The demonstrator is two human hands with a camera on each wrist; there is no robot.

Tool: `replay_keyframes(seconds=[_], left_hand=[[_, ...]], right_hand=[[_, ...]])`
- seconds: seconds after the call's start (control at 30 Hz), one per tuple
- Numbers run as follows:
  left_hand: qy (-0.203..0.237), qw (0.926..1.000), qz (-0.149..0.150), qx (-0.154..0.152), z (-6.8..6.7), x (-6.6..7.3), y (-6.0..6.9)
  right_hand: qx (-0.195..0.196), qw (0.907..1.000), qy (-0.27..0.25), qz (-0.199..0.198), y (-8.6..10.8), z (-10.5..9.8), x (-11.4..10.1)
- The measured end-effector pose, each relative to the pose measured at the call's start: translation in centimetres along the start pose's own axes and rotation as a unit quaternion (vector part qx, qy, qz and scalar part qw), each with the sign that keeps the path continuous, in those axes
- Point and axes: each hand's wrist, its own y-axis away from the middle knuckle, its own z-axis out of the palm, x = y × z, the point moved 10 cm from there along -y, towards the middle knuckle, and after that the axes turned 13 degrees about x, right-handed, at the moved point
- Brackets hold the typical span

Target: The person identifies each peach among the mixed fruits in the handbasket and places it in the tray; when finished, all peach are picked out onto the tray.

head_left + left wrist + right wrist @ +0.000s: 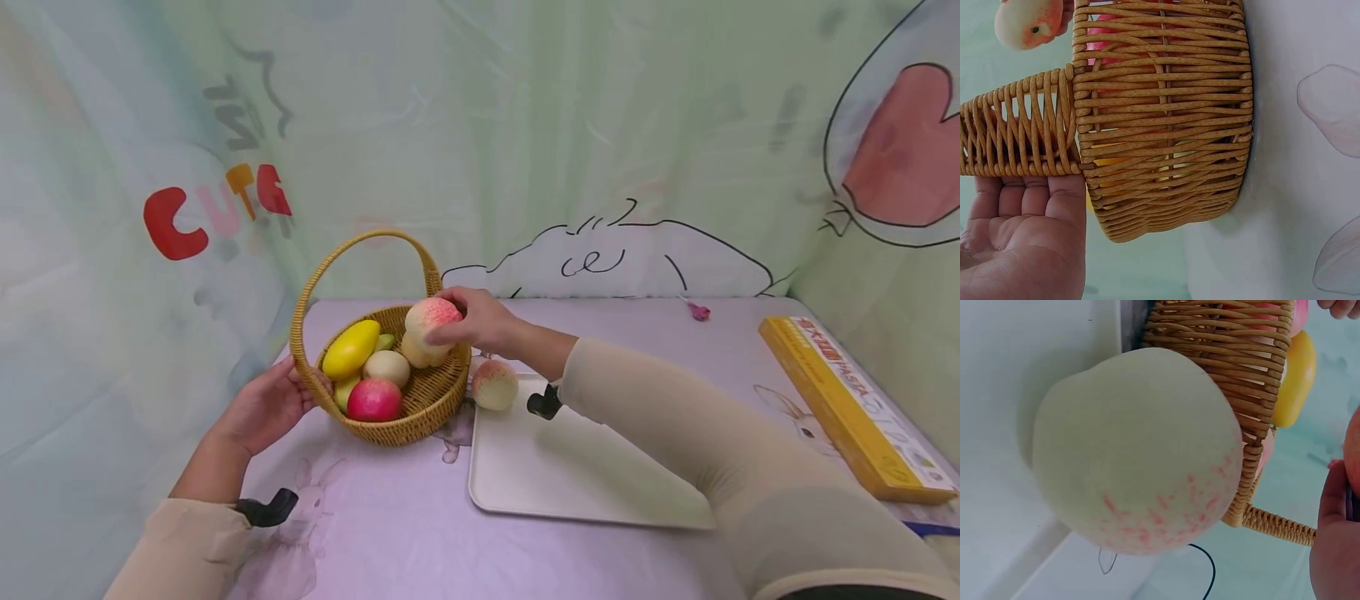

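Observation:
A wicker basket point(408, 429) with a tall handle stands at the left of the table. Inside lie a yellow mango-shaped fruit point(351, 350), a red-pink round fruit point(375, 401), a pale round fruit point(387, 369) and a pale peach point(422, 353). My left hand point(272, 408) holds the base of the basket handle point(1016, 125), its fingers passing behind the wicker. Over the basket's right side, my right hand point(483, 321) grips a pink-tipped peach point(433, 318). Another peach point(495, 385) rests on the tray's back left corner and looms large in the right wrist view.
A white tray point(570, 475) lies right of the basket, beneath the right forearm. At the far right is a yellow pasta box point(855, 408). A small pink flower print or object point(699, 312) shows near the back edge. Printed curtains surround the table.

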Motion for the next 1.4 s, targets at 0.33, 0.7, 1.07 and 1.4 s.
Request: replay_keyframes(seconds=[0.33, 0.7, 1.07, 1.4], left_hand=[[0.01, 0.9992, 0.007, -0.038, 0.4, 0.2, 0.3], [-0.002, 0.9997, 0.004, -0.025, 0.3, 0.1, 0.6], [0.003, 0.9998, 0.005, -0.02, 0.5, 0.4, 0.6], [0.018, 0.9993, 0.003, -0.032, 0.8, 0.3, 0.5]], right_hand=[[0.059, 0.997, -0.049, 0.012, 1.5, -2.8, 0.9], [0.09, 0.9951, -0.029, 0.031, 3.6, -6.2, 3.4], [0.103, 0.9933, 0.027, 0.046, 6.2, -9.4, 6.7], [0.086, 0.991, 0.065, 0.079, 8.2, -9.8, 10.0]])
